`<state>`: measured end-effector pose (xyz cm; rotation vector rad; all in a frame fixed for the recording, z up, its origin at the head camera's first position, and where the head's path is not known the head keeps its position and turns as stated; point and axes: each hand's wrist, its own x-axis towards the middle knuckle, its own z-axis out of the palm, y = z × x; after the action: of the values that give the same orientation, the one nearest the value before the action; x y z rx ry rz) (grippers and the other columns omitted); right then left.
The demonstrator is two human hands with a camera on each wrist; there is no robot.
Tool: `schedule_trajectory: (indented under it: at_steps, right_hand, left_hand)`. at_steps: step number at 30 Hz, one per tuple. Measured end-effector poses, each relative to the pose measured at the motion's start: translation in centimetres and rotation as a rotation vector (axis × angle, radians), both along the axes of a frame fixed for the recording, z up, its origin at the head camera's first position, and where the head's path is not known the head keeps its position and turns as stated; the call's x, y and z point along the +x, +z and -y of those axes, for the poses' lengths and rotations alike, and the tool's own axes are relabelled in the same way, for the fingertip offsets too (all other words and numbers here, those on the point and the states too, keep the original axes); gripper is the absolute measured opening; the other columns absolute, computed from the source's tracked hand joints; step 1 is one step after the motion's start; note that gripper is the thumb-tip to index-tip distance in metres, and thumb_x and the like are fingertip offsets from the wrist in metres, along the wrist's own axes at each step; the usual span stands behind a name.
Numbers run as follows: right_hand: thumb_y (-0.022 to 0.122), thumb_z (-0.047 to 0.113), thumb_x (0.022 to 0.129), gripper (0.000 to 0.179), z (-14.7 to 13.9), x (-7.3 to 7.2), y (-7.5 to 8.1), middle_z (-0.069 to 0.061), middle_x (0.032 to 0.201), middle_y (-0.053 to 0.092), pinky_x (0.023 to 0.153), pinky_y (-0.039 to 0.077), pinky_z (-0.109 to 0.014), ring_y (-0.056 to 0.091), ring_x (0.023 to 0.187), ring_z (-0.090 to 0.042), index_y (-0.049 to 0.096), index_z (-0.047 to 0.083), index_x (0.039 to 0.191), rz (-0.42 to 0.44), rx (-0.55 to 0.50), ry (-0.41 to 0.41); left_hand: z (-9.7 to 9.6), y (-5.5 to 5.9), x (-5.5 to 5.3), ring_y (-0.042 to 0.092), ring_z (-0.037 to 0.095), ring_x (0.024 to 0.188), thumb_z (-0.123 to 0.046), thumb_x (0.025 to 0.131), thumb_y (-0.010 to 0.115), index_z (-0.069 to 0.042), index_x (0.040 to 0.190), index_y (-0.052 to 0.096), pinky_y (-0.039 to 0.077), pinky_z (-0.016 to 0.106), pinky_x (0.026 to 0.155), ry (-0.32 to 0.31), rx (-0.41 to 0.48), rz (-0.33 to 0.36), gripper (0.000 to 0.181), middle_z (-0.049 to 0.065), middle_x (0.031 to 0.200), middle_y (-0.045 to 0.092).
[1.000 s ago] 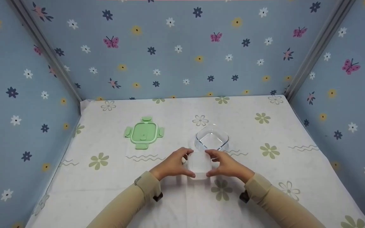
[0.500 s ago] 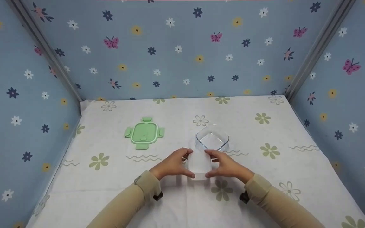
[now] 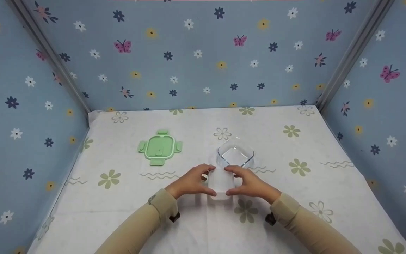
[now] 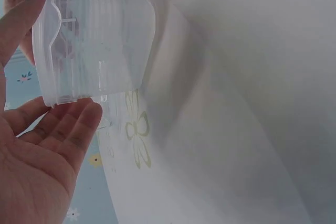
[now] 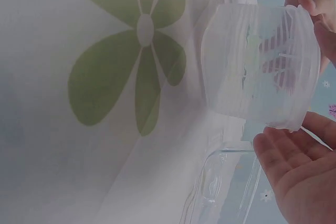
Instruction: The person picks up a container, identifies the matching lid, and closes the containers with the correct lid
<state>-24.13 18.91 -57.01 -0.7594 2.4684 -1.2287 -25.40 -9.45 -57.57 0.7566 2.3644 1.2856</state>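
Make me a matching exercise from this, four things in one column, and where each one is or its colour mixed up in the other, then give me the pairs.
Things:
1. Green lid
2. Translucent plastic container
3. Clear glass dish
4. Sleeves

Places or colours:
A. Held between the left hand and the right hand
B. Beige
C. On the white cloth, just beyond the right hand
D. Lying flat, beyond and left of both hands

Pairs: 1-D, 2-A, 3-C, 4-B

Both sleeved forearms [image 3: 139,220] are extended forward and angled inward. The left hand [image 3: 191,181] and the right hand [image 3: 254,183] are held facing each other in a two-handed grip, fingers [image 3: 205,168] curved on the far side, thumbs [image 3: 208,191] spread nearer the body.
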Motion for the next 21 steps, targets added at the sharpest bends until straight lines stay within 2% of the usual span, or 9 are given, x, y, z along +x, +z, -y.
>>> schedule_trajectory:
  at_steps: [3, 12, 21]
  right_hand:
    - [0.096, 0.023, 0.090, 0.084, 0.07, -0.04, 0.00, -0.026, 0.168, 0.057, 0.125, 0.050, -0.069, 0.056, 0.155, -0.050, 0.057, -0.002, 0.160, 0.001, 0.009, 0.002]
    - [0.096, 0.018, 0.089, 0.085, 0.04, -0.06, -0.02, -0.032, 0.164, 0.058, 0.125, 0.051, -0.065, 0.056, 0.154, -0.051, 0.055, -0.012, 0.157, -0.007, -0.012, 0.016]
    - [0.095, 0.021, 0.090, 0.082, 0.05, -0.17, 0.11, -0.029, 0.164, 0.060, 0.126, 0.050, -0.067, 0.057, 0.154, -0.050, 0.057, -0.008, 0.157, 0.003, 0.021, -0.008]
  left_hand:
    - [0.17, -0.16, 0.01, 0.070, 0.039, 0.133, -0.025, 0.082, 0.102, 0.005, 0.158, 0.056, 0.058, 0.055, 0.119, -0.004, 0.010, -0.014, 0.094, 0.019, 0.148, 0.067]
    - [0.36, -0.74, -0.30, 0.069, 0.033, 0.131, -0.032, 0.085, 0.101, 0.005, 0.158, 0.057, 0.061, 0.055, 0.113, -0.055, -0.020, -0.101, 0.093, 0.016, 0.144, 0.069]
    - [0.35, -0.48, -0.70, 0.067, 0.031, 0.130, -0.032, 0.085, 0.101, 0.004, 0.159, 0.058, 0.060, 0.057, 0.114, -0.060, -0.037, -0.103, 0.093, 0.015, 0.140, 0.069]
